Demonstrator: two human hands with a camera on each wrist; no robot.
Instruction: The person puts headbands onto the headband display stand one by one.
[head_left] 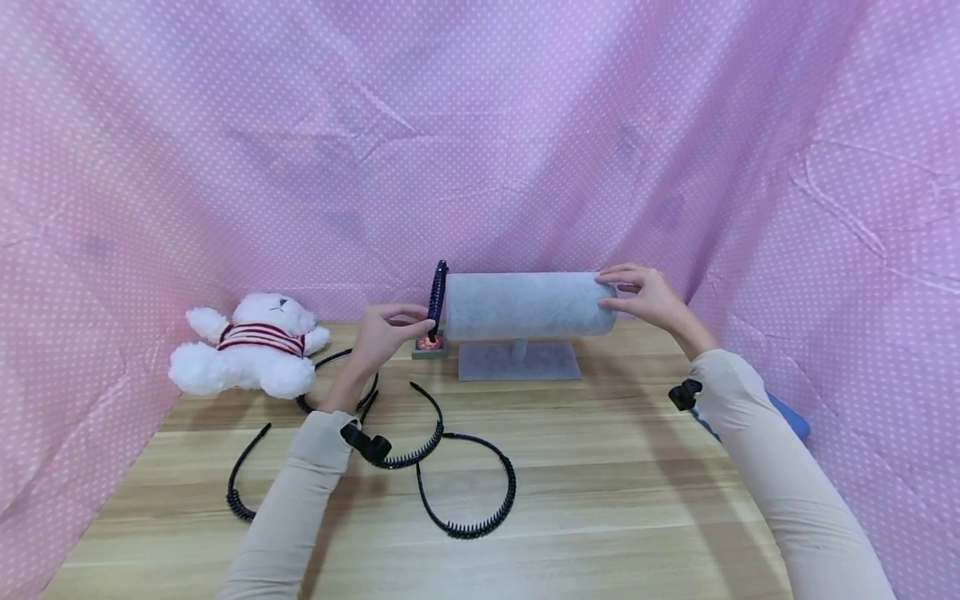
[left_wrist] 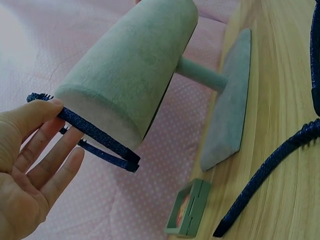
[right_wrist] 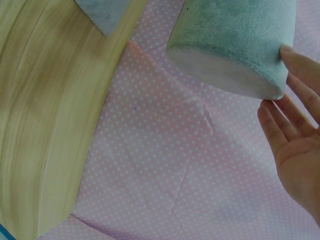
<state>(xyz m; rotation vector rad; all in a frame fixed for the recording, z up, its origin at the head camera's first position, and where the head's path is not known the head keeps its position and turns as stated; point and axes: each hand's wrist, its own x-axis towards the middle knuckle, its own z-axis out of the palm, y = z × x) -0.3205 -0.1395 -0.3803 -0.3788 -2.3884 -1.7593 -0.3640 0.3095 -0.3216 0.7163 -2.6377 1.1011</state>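
My left hand (head_left: 386,337) pinches a dark, toothed headband (left_wrist: 100,134) between thumb and fingers. The headband is held edge-on at the left end of a grey plush display roll (head_left: 525,304), its arms overlapping the end face in the left wrist view. The roll lies level on a short post over a flat rectangular base (head_left: 487,367). At the roll's other end, my right hand (head_left: 648,296) grips the rim, thumb on the near side and fingers behind. No headband shows around the roll.
Several loose dark headbands, one of them a toothed hoop (head_left: 480,530), lie on the wooden table (head_left: 600,500). A white plush bear (head_left: 262,367) in a striped top sits at the left. A small green frame (left_wrist: 197,210) stands near the base. Pink dotted cloth (head_left: 480,150) surrounds the table.
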